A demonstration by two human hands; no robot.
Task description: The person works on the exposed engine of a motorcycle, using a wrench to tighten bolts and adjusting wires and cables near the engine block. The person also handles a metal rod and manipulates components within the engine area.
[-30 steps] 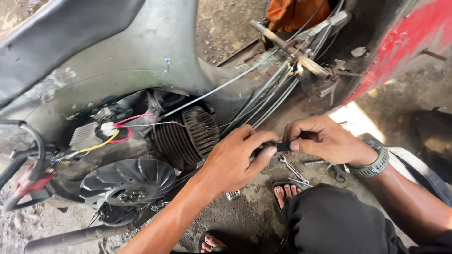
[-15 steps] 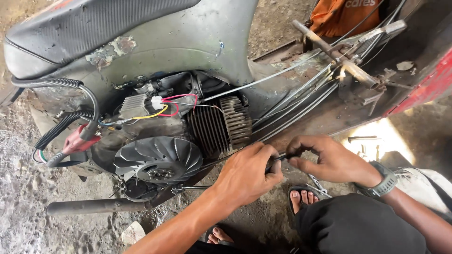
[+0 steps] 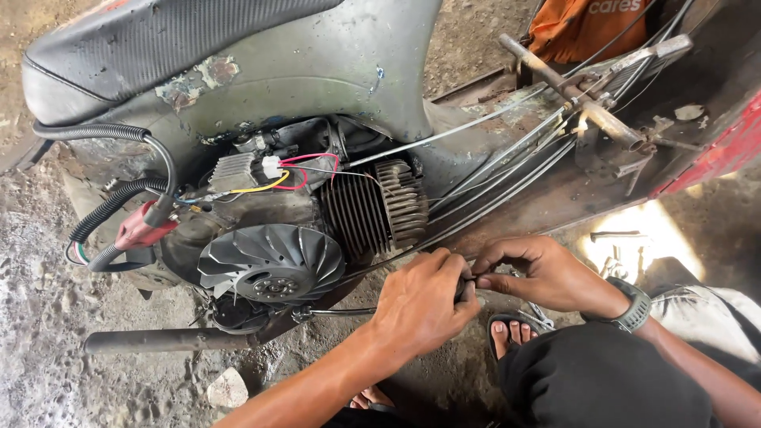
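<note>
An old grey scooter lies on its side with its engine point(image 3: 317, 222) bared: a finned cylinder point(image 3: 372, 208) and a round flywheel fan point(image 3: 272, 263). My left hand point(image 3: 420, 301) is closed around a thin black cable point(image 3: 380, 265) just below the cylinder. My right hand point(image 3: 543, 273), with a watch on the wrist, pinches the same cable's end against the left fingers. Several grey cables point(image 3: 507, 178) run from the engine up to the right along the frame.
A black seat point(image 3: 158, 40) lies at top left. Corrugated black hoses point(image 3: 119, 198) and a red connector point(image 3: 143, 230) hang left of the engine. An exhaust pipe point(image 3: 166, 341) lies on the dirt floor. Small tools point(image 3: 618, 238) sit by my sandalled foot point(image 3: 511, 333). An orange cloth point(image 3: 594, 24) is at top right.
The view has swung left and down, so the engine sits nearer the middle. Both hands stay joined on the cable and have shifted slightly lower in the picture.
</note>
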